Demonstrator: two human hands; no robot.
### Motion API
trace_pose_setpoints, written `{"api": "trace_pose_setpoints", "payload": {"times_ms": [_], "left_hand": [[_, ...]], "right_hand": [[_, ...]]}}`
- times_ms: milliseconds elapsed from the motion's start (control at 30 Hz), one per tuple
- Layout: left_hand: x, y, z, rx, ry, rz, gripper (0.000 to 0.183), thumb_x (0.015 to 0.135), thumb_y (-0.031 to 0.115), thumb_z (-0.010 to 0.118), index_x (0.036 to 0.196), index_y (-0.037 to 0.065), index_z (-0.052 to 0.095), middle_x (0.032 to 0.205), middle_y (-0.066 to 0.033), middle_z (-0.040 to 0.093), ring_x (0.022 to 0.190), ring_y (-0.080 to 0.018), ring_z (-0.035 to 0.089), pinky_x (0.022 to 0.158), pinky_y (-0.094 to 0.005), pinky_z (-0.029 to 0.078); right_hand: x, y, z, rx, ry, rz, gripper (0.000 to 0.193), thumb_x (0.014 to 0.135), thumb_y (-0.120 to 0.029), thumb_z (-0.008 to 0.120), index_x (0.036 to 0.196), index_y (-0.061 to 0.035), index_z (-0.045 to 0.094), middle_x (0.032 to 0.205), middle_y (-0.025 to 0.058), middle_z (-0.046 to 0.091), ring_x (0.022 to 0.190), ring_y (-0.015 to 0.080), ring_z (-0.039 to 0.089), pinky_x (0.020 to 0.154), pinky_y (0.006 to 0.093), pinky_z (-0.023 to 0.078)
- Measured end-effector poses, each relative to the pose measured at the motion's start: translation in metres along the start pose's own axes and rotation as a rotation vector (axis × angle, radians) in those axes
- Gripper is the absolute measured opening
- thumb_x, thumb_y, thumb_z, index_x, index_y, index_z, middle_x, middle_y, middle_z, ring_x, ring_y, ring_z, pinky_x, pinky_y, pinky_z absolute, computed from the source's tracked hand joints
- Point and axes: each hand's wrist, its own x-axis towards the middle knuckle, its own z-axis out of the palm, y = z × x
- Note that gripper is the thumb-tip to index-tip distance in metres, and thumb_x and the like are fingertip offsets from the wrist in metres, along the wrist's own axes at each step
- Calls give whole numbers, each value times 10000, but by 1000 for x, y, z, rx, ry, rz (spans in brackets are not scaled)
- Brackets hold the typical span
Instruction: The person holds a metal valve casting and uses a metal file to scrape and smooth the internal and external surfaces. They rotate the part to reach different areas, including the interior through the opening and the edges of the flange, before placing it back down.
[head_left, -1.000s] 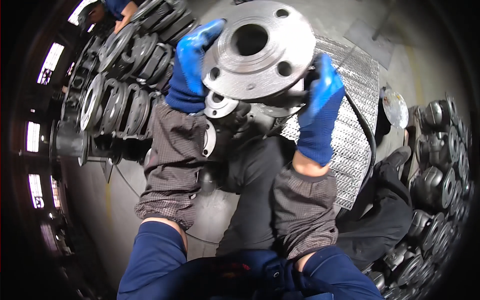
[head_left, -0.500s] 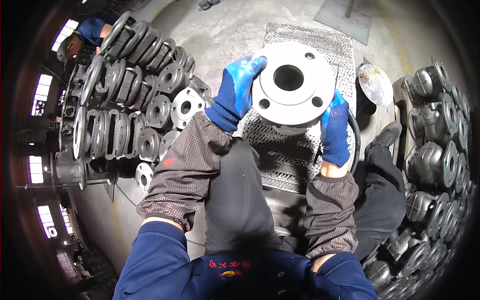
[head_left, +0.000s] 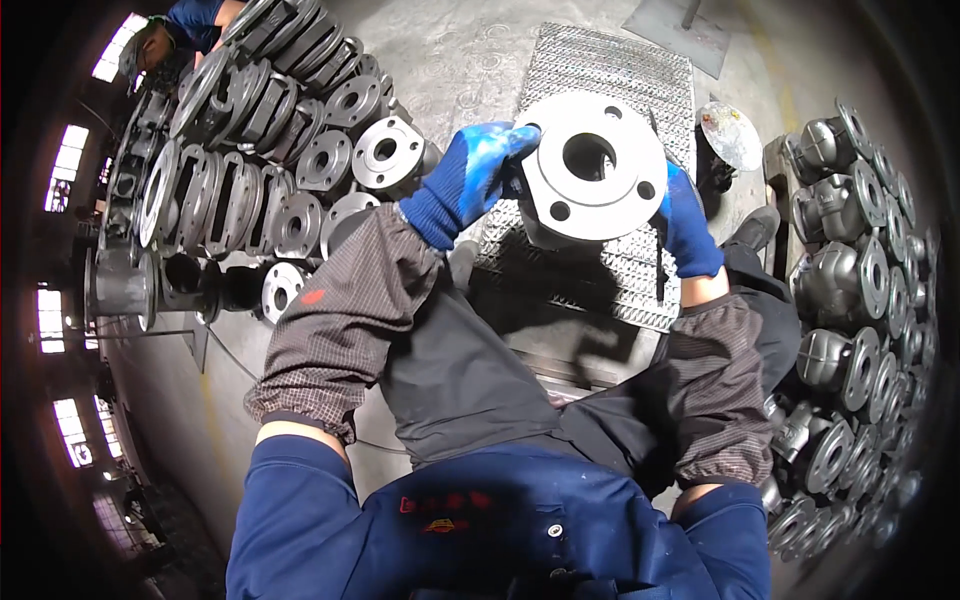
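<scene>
Both my hands hold up a pale grey flanged metal casting (head_left: 600,200) in front of me. Its round flange faces up, with a big bore in the middle and several bolt holes near the rim; one edge on the left looks cut flat. My left hand (head_left: 468,182), in a blue coated glove, grips the left edge with the thumb over the top. On the opposite side, my right hand (head_left: 690,228), gloved the same way, clasps the casting, its fingers mostly hidden behind the flange. The casting's darker body shows partly underneath.
A ribbed metal mat (head_left: 610,60) lies on the floor below the casting. Stacked flanged castings (head_left: 325,160) stand at left, more castings (head_left: 835,280) at right. A round plate-topped stand (head_left: 730,137) is at upper right. Another person (head_left: 195,20) bends at far left.
The casting has turned and tilted slightly in my hands, so its bolt holes sit differently and more of its left side shows. My legs have shifted, and the whole view has moved a little.
</scene>
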Motion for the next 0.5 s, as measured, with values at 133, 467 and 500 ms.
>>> {"api": "trace_pose_setpoints", "payload": {"times_ms": [133, 467, 500], "left_hand": [[5, 6, -17, -828, -82, -653, 278, 852, 70, 588, 1109, -35, 571, 1043, -122, 628, 911, -193, 632, 783, -324, 534], [8, -21, -15, -1382, -24, -787, 449, 964, 389, 458, 1112, -21, 563, 784, -48, 614, 600, -168, 628, 567, -258, 548], [-3, -31, -16, -1460, -57, -769, 423, 965, 359, 464, 1105, -29, 555, 830, -85, 618, 629, -183, 624, 573, -258, 519]], "right_hand": [[3, -37, -12, -104, 207, 317, 227, 935, -129, 481, 1089, -23, 609, 808, 21, 632, 655, 79, 587, 586, 221, 484], [-11, -80, -2, -253, 166, 359, 354, 942, -287, 484, 1142, -27, 615, 800, -1, 603, 579, 41, 483, 492, 179, 370], [-12, -78, 2, -234, 89, 292, 354, 944, -277, 483, 1150, -19, 611, 785, 1, 603, 573, 35, 489, 469, 177, 362]]}}
